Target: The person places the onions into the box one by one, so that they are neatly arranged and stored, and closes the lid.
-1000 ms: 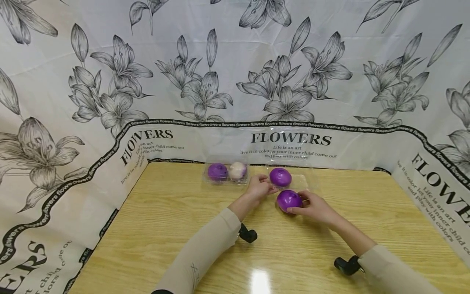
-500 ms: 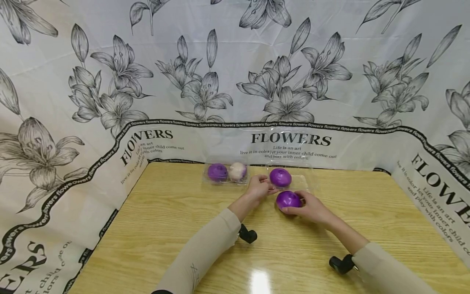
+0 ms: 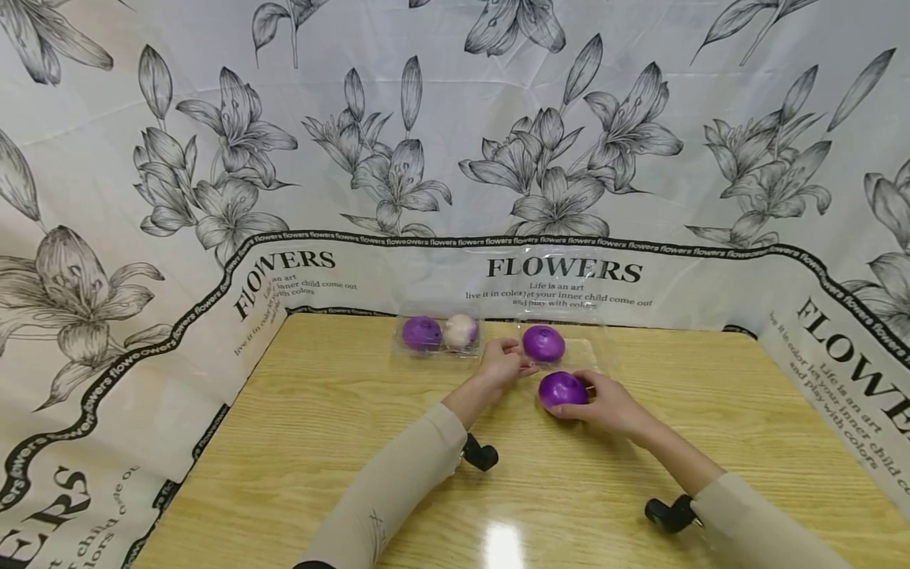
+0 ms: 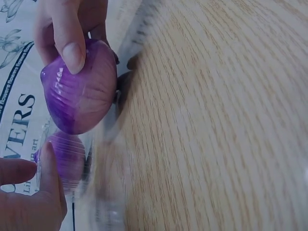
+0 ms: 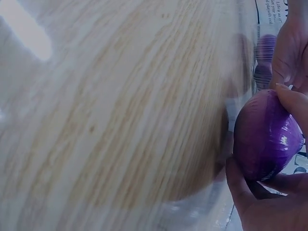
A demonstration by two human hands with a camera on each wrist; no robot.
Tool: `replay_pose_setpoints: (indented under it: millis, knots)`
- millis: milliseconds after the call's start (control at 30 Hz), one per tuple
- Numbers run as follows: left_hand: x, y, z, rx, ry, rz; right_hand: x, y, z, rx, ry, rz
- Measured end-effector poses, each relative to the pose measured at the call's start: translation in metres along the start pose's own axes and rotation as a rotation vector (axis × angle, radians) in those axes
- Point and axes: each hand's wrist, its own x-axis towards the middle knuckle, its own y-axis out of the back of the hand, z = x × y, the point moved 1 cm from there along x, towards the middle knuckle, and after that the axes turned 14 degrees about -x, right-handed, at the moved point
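My right hand [image 3: 610, 405] grips a purple onion [image 3: 562, 390] with thumb and fingers around it, in front of a clear plastic box [image 3: 584, 352]. The right wrist view shows this onion [image 5: 264, 137], glossy and pale toward one side, between thumb and fingers. A second purple onion [image 3: 543, 344] sits in the left half of the box, whose lid stands raised at the back. Beside the box's left front corner is my left hand [image 3: 501, 365]. In the left wrist view its straight index finger [image 4: 49, 168] touches the clear wall.
Left of the hands stands another clear box [image 3: 437, 352] holding a purple onion [image 3: 421, 333] and a whitish-purple one [image 3: 460, 330]. A flower-printed cloth [image 3: 398, 276] hangs behind the wooden table [image 3: 341, 411]. Black wrist-camera mounts [image 3: 671, 514] stick out below the sleeves.
The right hand and its onion shift slightly left, then back a little to the right, staying in front of the box. My left hand and both boxes keep their places.
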Motion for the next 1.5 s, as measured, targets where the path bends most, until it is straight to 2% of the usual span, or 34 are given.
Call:
replay_pose_setpoints:
  millis: [500, 667, 867, 1100, 1500]
  knots:
    - [-0.001, -0.001, 0.001, 0.017, -0.003, -0.010, -0.012, 0.029, -0.006, 0.008, 0.056, -0.021]
    - [-0.001, -0.001, 0.002, 0.019, -0.003, -0.008, -0.013, 0.041, -0.009, 0.002, 0.070, -0.005]
    - [-0.001, -0.001, 0.002, 0.023, -0.003, -0.009, -0.009, 0.053, -0.005, -0.054, 0.091, 0.043]
    - [-0.002, 0.000, 0.001, 0.033, 0.005, -0.008, -0.005, 0.063, 0.001, -0.072, 0.093, 0.072]
    - [-0.002, 0.000, 0.001, 0.031, 0.001, -0.003, 0.015, 0.067, 0.020, -0.116, 0.056, 0.145]
